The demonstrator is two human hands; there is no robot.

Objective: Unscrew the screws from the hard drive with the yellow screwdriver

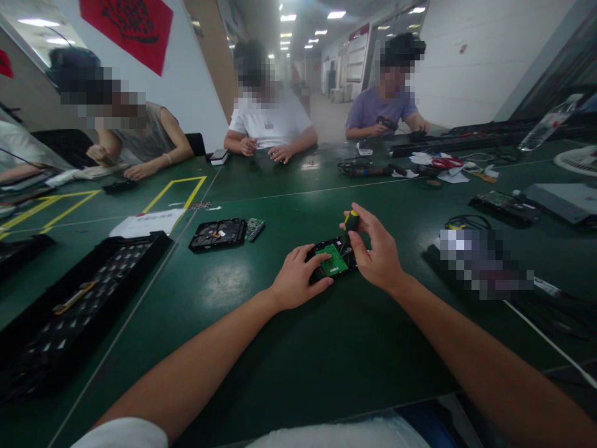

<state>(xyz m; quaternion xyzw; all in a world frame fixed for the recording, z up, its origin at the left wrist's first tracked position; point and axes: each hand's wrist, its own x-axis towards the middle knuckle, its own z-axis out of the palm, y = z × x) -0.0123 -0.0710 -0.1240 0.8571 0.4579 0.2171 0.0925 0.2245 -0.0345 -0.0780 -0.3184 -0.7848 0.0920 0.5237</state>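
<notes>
A black hard drive [349,254] with a green circuit board [332,261] facing up lies on the table in front of me. My left hand [298,277] holds it at its left side, one finger on the board and the thumb by the near edge. Above the drive's right part, my right hand [380,252] is closed around the yellow and black handle of a screwdriver [352,220]. Its shaft points down at the drive; the exact spot where the tip sits is too small to tell.
Left of my hands lie another hard drive [218,234] and a loose circuit board [254,228]. A long black tray [93,305] stands farther left. Another drive [504,207], a grey box [564,200] and cables are at right. Several people sit across the green table [261,386].
</notes>
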